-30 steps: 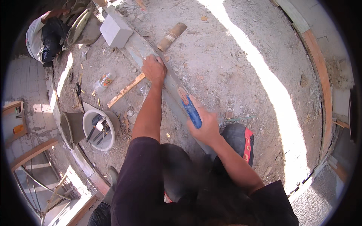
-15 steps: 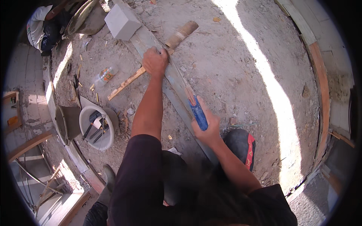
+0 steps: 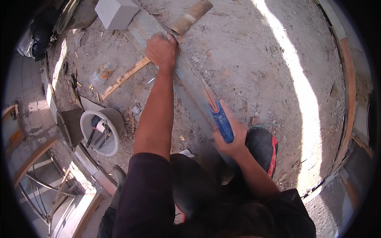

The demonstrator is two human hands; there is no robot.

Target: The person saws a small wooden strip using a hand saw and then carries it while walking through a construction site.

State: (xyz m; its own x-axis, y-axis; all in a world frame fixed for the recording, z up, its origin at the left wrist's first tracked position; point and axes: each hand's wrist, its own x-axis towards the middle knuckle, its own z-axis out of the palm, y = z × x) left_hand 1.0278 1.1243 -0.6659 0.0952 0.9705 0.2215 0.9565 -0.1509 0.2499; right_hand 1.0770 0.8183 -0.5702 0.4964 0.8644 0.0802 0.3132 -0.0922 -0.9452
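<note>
My left hand (image 3: 160, 51) is closed round a narrow wooden strip (image 3: 125, 79), pressing it down across a long grey plank (image 3: 188, 81) on the ground. In my right hand (image 3: 234, 135) is the blue handle of a hand saw (image 3: 222, 121), with my fingers wrapped round it. Its thin blade, seen nearly edge-on, runs away from me along the plank toward the strip's far end, just right of my left hand. Whether the teeth are in the wood is too small to tell. A pale block (image 3: 116, 14) rests on the plank's far end.
A cord-wrapped brown tube (image 3: 192, 18) lies beyond my left hand. On the left are a plastic bottle (image 3: 104, 72), a whitish bucket (image 3: 117, 147) with tools inside and a dark bucket (image 3: 70, 127). Another person (image 3: 39, 33) is at the far left. Rubble dots the dirt floor.
My right hand has drawn the saw back toward me, farther from my left hand. The left hand still holds the strip on the plank. The whole view has shifted slightly.
</note>
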